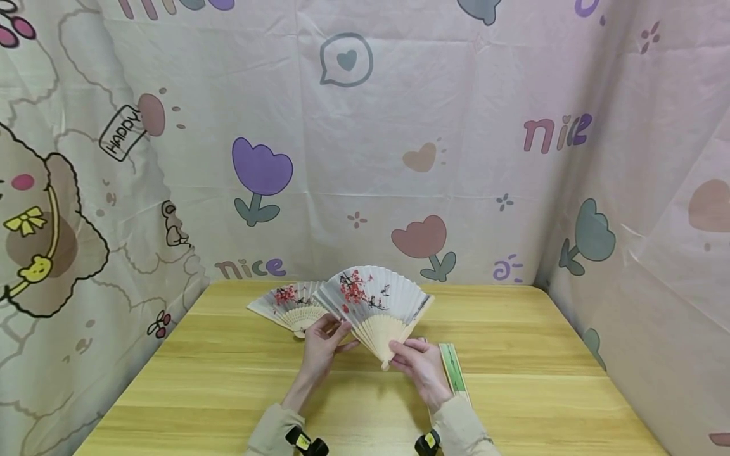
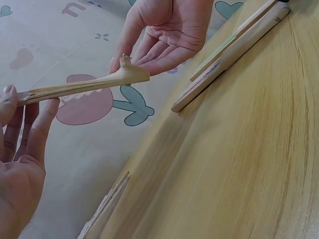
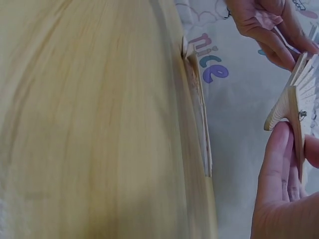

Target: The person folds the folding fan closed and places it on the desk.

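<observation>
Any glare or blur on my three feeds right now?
Head view: pale sheen on the table between the sleeves, print clear on the held fan; left wrist: dimmer, but table grain distinct; right wrist: also dimmer, table grain soft and smeared.

Wall fabric reads "nice" and "HAPPY".

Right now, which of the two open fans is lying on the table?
The rear fan, beyond the left hand: it lies spread on the table, while the front fan is held up by that hand and the right hand.
</observation>
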Demonstrator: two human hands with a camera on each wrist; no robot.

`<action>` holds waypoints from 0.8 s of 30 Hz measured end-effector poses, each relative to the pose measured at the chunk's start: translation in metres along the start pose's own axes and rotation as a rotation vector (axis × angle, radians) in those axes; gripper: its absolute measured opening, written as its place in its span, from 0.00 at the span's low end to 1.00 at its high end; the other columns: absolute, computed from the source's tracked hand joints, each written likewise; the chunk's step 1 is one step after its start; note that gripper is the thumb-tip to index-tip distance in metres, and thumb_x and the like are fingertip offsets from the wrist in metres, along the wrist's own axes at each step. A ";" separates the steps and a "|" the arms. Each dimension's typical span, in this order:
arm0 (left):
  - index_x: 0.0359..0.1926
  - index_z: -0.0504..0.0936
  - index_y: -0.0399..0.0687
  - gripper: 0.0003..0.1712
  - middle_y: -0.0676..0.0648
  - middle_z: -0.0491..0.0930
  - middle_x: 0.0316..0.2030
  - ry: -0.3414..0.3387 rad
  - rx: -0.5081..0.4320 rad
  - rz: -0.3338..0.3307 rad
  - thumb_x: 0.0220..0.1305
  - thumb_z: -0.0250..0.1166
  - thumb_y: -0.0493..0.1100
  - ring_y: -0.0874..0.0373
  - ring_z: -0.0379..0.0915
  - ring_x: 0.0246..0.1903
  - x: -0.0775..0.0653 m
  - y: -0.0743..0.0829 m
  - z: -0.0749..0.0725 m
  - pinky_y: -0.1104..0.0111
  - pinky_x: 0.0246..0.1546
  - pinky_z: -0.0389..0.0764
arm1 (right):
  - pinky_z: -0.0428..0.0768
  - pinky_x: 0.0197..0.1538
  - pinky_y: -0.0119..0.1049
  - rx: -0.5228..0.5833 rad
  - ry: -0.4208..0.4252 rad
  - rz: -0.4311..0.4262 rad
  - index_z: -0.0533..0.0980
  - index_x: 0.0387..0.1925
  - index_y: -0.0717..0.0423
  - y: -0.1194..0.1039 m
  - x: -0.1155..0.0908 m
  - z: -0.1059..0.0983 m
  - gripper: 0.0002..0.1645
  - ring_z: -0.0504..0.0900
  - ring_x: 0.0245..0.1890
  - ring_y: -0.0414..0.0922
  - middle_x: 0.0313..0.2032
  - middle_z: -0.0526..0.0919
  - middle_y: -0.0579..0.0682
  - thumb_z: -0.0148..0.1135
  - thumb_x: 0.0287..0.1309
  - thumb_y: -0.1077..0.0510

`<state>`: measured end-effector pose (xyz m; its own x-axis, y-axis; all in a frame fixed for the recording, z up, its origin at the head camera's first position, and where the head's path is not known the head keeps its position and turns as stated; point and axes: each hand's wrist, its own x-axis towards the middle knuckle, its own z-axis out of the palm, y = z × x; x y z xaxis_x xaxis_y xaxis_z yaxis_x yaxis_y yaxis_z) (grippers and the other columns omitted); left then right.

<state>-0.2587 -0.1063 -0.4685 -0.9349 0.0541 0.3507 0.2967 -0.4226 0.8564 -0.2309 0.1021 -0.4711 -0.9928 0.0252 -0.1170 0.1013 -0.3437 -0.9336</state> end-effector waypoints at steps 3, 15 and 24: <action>0.46 0.82 0.57 0.17 0.56 0.86 0.42 -0.006 0.002 -0.012 0.68 0.60 0.28 0.62 0.85 0.43 0.000 0.000 -0.001 0.60 0.41 0.93 | 0.93 0.41 0.34 -0.006 0.005 0.009 0.80 0.35 0.63 0.000 0.000 0.001 0.05 0.87 0.28 0.41 0.27 0.87 0.47 0.69 0.57 0.67; 0.61 0.73 0.29 0.20 0.55 0.86 0.44 -0.026 0.028 -0.044 0.69 0.60 0.29 0.61 0.85 0.44 0.000 0.000 -0.002 0.59 0.41 0.92 | 0.92 0.36 0.30 -0.011 0.010 0.019 0.84 0.31 0.59 0.002 0.002 -0.001 0.02 0.86 0.25 0.39 0.23 0.87 0.47 0.67 0.60 0.65; 0.64 0.66 0.20 0.26 0.55 0.85 0.46 -0.053 0.075 -0.063 0.71 0.60 0.32 0.61 0.84 0.47 -0.001 0.006 0.004 0.58 0.45 0.92 | 0.89 0.31 0.28 -0.039 0.058 0.020 0.83 0.37 0.68 0.002 0.003 0.000 0.06 0.83 0.23 0.38 0.20 0.85 0.46 0.65 0.59 0.66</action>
<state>-0.2552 -0.1052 -0.4624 -0.9410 0.1273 0.3137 0.2538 -0.3478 0.9026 -0.2335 0.1018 -0.4733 -0.9853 0.0734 -0.1543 0.1248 -0.3078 -0.9432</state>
